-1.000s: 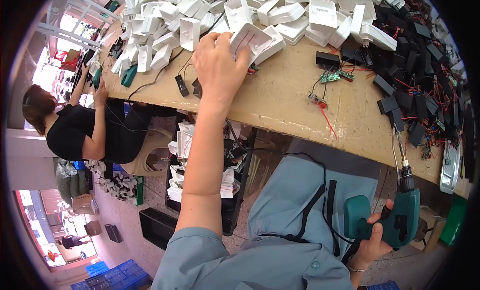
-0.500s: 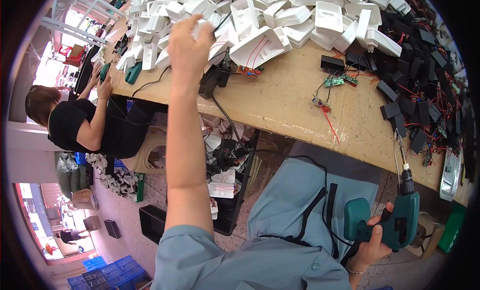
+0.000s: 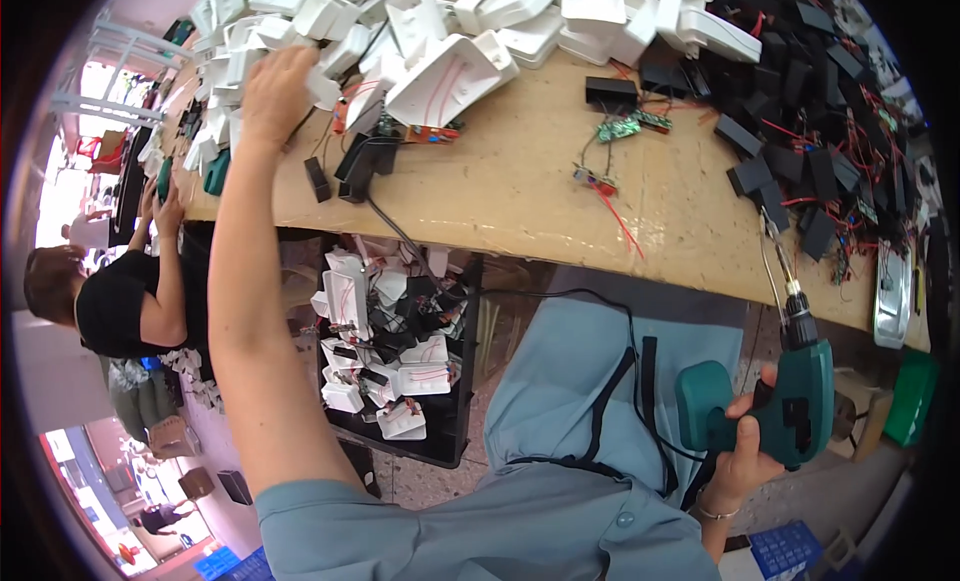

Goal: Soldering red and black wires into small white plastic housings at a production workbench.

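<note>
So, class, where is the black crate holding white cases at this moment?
In the head view, the black crate is left of centre, below the near side of the table, between the person's left forearm and their lap.

Casings left of wired boxes, on the table.

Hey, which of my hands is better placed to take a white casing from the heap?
Probably your left hand: it's right by the heap of white casings. Your right hand is gripping the green tool, well away from them.
</note>
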Available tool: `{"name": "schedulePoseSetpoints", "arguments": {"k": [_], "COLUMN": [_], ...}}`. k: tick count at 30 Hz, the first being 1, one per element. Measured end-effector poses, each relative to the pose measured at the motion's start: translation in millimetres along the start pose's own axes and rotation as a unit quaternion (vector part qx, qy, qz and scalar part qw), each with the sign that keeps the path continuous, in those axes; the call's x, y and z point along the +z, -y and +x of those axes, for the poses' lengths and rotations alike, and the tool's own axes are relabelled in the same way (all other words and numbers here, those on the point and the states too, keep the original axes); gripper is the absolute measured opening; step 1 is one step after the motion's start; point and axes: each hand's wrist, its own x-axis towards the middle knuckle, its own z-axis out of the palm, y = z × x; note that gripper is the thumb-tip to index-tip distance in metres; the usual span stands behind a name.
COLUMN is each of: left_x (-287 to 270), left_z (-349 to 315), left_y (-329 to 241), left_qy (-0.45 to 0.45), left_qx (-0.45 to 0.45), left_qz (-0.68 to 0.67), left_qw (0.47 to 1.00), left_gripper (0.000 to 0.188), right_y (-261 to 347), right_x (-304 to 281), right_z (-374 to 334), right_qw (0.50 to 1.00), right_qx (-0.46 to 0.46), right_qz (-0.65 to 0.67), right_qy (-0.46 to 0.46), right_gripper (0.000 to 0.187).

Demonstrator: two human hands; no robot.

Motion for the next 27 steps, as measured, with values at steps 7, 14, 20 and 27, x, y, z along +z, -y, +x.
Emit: {"name": "schedulePoseSetpoints", "arguments": {"k": [7,14,20,27], "left_x": [-72,-143,-137,-132], "left_z": [-33,2,59,68], "left_y": [17,-193,-306,-326], "left_qy": [-0.100,-0.071,-0.031,-0.003], "left_qx": [-0.213,-0.179,0.003,0.041], "left_qz": [-0.133,-0.559,-0.562,-0.534], "left_qw": [0.963,0.807,0.827,0.845], "left_gripper": [0.015,0.038,0.020,0.022], "right_y": [1,0,5,3], "right_x": [-2,-4,-11,-20], "right_z": [5,7,1,-4], "right_qw": [1.000,1.000,0.999,0.998], "right_qx": [0.012,-0.007,-0.036,-0.014], "right_qz": [0.026,0.023,0.012,0.015], "right_qy": [0.000,0.000,-0.030,-0.051], "right_gripper": [0.056,0.058,0.059,0.059]}}
